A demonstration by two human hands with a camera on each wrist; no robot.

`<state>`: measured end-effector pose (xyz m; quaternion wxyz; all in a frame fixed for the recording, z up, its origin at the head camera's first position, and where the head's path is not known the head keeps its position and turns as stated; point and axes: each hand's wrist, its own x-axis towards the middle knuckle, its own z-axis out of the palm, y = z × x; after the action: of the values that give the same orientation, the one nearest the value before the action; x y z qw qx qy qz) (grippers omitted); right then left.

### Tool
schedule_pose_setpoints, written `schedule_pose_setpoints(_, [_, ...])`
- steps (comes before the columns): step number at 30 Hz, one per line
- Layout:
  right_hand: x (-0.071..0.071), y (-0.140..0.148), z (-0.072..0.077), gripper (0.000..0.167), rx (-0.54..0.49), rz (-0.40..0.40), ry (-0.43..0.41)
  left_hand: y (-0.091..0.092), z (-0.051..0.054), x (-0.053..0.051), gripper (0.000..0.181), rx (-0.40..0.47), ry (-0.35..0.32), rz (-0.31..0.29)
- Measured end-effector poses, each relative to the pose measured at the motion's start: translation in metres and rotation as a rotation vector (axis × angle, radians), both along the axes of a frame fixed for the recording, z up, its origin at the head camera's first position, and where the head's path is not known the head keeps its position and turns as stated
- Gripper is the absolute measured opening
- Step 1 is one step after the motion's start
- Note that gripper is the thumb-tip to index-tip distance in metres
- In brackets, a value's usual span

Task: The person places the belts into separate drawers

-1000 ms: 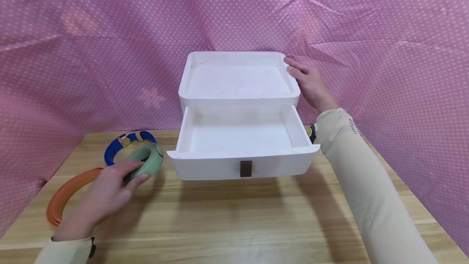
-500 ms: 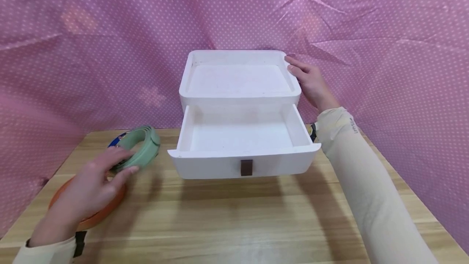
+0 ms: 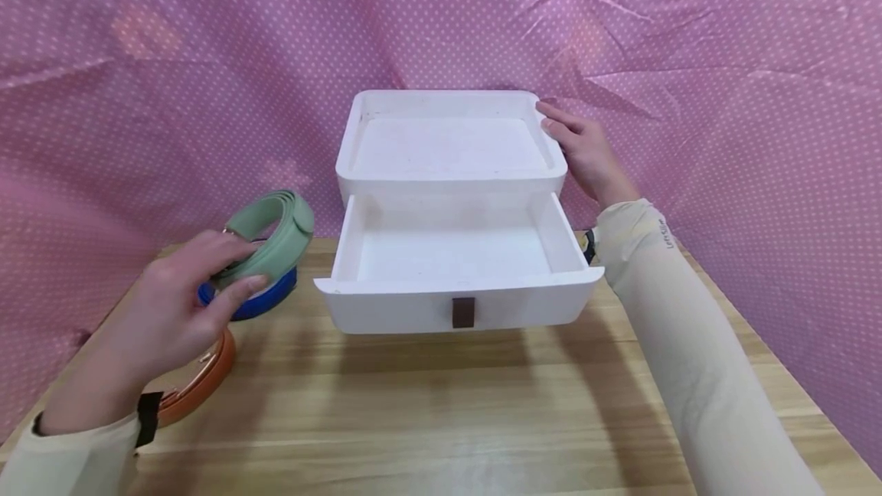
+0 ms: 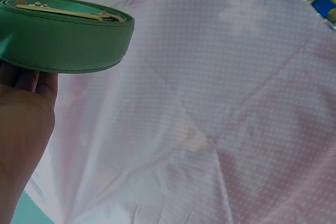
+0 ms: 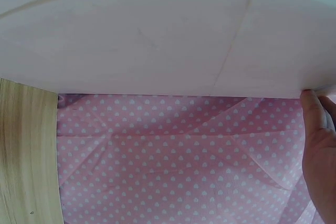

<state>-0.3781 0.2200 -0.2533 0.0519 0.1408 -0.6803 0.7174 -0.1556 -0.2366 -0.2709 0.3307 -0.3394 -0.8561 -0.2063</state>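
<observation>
My left hand (image 3: 161, 305) pinches a coiled green belt (image 3: 285, 245) between thumb and fingers, held up above the table on the left. In the left wrist view the green belt (image 4: 68, 45) shows a gold-coloured buckle inside its coil. Behind and below it lies a coiled blue belt (image 3: 276, 298), partly hidden. An orange belt (image 3: 210, 381), also coiled, is partly covered by my left wrist. With extended fingers, my right hand (image 3: 586, 155) rests on the right side of a white drawer box (image 3: 448, 184). Its drawer (image 3: 400, 314) is pulled out towards me and has a brown tab.
A wooden table (image 3: 427, 419) carries the box and the belts. Pink dotted cloth (image 3: 241, 60) hangs behind and along both sides, close to the box's back. The pulled-out drawer overhangs the middle of the table.
My left hand has lifted the green belt, first moving a little left, then up and away from the table. The right hand stays on the box, and the drawer remains pulled out.
</observation>
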Motion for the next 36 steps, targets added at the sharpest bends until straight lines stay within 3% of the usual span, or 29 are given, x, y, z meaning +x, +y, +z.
schedule_pose_setpoints(3, [-0.001, 0.0, 0.0, 0.045, -0.003, 0.002, -0.006, 0.004, 0.006, 0.001, 0.037, 0.006, 0.006, -0.007])
schedule_pose_setpoints(10, [-0.001, 0.001, -0.001, 0.045, -0.004, 0.006, -0.001, 0.01, 0.015, 0.003, 0.031, -0.003, -0.002, -0.004])
schedule_pose_setpoints(14, [-0.002, 0.001, -0.001, 0.046, -0.011, 0.004, -0.009, 0.015, 0.02, 0.002, 0.037, 0.016, 0.022, -0.057])
schedule_pose_setpoints(21, [-0.002, 0.002, 0.0, 0.046, -0.013, 0.007, -0.024, 0.024, 0.033, 0.006, 0.042, 0.019, -0.037, -0.115])
schedule_pose_setpoints(30, [-0.002, 0.001, 0.002, 0.045, -0.011, 0.003, -0.018, 0.043, 0.04, 0.0, 0.05, 0.034, 0.055, -0.238])
schedule_pose_setpoints(36, [0.001, 0.0, 0.001, 0.045, -0.002, 0.003, -0.021, 0.059, 0.041, -0.003, 0.045, 0.016, 0.06, -0.295])
